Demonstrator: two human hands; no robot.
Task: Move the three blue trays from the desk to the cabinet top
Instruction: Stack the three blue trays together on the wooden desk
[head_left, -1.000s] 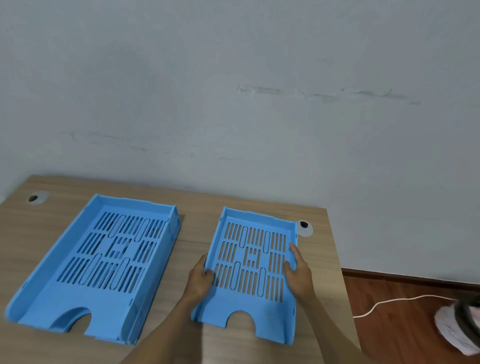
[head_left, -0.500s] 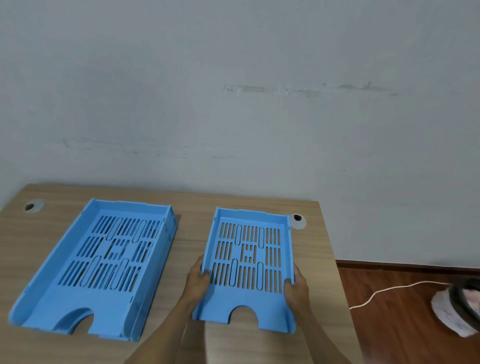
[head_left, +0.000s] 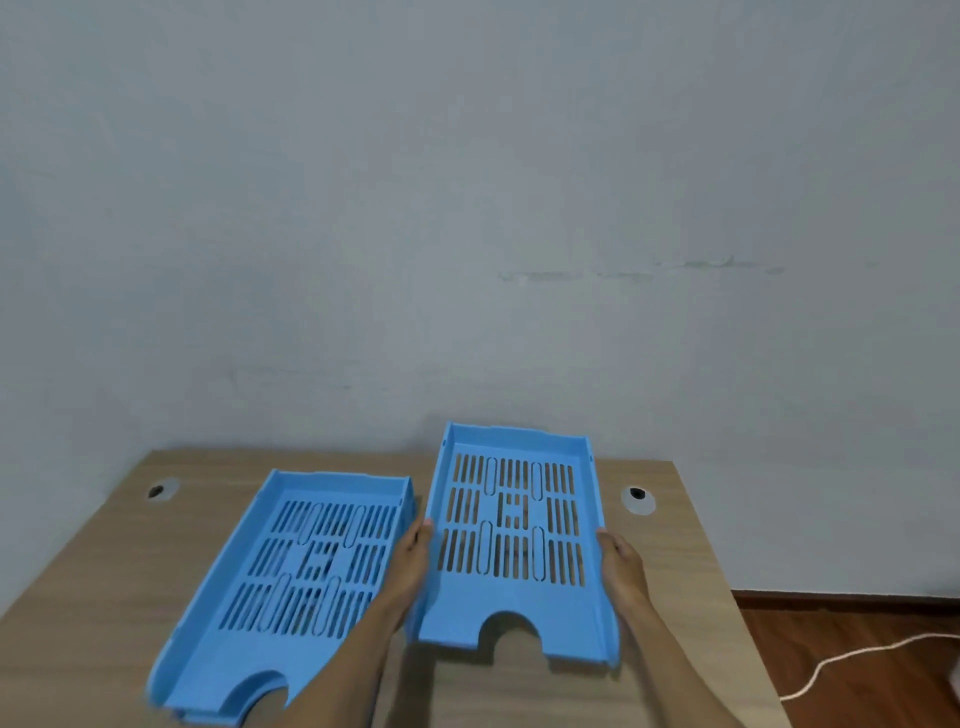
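- My left hand (head_left: 410, 564) has its fingers wrapped under the left wall of the held tray (head_left: 514, 540), thumb on the rim; my right hand (head_left: 621, 566) does the same on the right wall, so each clamps one side with the fingers close together.
- The held tray looks raised off the desk (head_left: 691, 571), its far end tipped up and overlapping the wall line behind the desk; I judge this from the shadow under its near edge.
- Risk: the grip sits around mid-length on thin plastic walls, so the tray could flex or pivot nose-down if either hand loosens during the carry.
- Risk: my left forearm crosses the near right corner of the second tray (head_left: 291, 577), which lies on the desk just left of the held tray; a careless swing could drag it toward the desk's front edge.
- Risk: the white cable (head_left: 857, 657) on the floor, right of the desk, could catch a foot when I turn.
- The held tray is light blue, rectangular, with a slotted floor, low walls and a half-round cutout in the near edge.
- The second tray matches it; whether a third is nested under it I cannot tell. The cabinet is out of view.
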